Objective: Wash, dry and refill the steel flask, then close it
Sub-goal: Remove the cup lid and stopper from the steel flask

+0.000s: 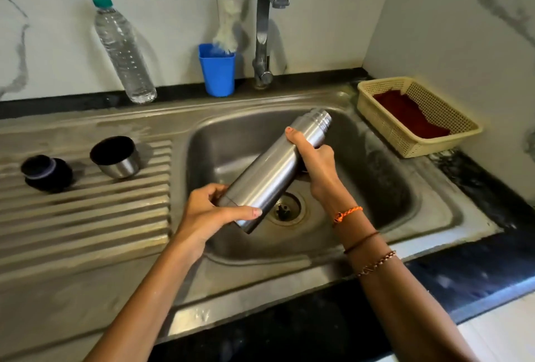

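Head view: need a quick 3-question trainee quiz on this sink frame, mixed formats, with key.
1. True or false: the steel flask is capped.
2. Which hand grips the flask's base end? A) left hand B) right hand C) neither
3. Fill in: the steel cup lid and the black stopper sit on the ____ of the sink.

Key
1. False: its threaded neck is bare, tilted toward the yellow basket.
2. A: the right hand holds it near the neck.
3. Ribbed drainboard, left of the basin.
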Demonstrator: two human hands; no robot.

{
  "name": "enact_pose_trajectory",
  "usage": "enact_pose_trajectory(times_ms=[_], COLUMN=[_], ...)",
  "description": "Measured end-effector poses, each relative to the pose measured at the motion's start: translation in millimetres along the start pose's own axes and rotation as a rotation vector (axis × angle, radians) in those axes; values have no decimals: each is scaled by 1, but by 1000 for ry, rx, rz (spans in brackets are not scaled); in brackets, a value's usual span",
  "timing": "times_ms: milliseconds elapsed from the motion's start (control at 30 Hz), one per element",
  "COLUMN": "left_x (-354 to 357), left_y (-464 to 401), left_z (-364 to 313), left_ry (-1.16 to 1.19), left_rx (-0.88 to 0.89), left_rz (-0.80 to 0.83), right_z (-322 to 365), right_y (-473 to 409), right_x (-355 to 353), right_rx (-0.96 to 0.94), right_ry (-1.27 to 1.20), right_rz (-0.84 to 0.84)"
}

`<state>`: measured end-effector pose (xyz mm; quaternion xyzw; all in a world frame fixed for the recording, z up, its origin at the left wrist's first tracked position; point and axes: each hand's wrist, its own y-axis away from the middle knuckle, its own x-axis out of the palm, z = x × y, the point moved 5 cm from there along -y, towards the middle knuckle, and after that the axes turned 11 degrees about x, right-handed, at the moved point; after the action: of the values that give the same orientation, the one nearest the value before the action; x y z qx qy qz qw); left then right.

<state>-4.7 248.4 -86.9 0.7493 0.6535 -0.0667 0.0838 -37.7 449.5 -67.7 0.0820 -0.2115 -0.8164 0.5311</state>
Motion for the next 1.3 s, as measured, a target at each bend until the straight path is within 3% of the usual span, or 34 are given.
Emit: enact_pose_trajectory(times_ms=[133,667,1300], left_x=[4,15,1], left_y=[-9,-3,-7], left_z=[2,15,17], left_ry=[21,-12,252], left_rx=[-22,-6,-43], left_rz=[-12,-47,-245], right_z=[-13,-25,-43], right_y=[-19,-19,-9], right_x=[0,-13,5], right_rx=[104,174,385], right_ry=[-23,-97,-300], right_rz=[24,-38,17])
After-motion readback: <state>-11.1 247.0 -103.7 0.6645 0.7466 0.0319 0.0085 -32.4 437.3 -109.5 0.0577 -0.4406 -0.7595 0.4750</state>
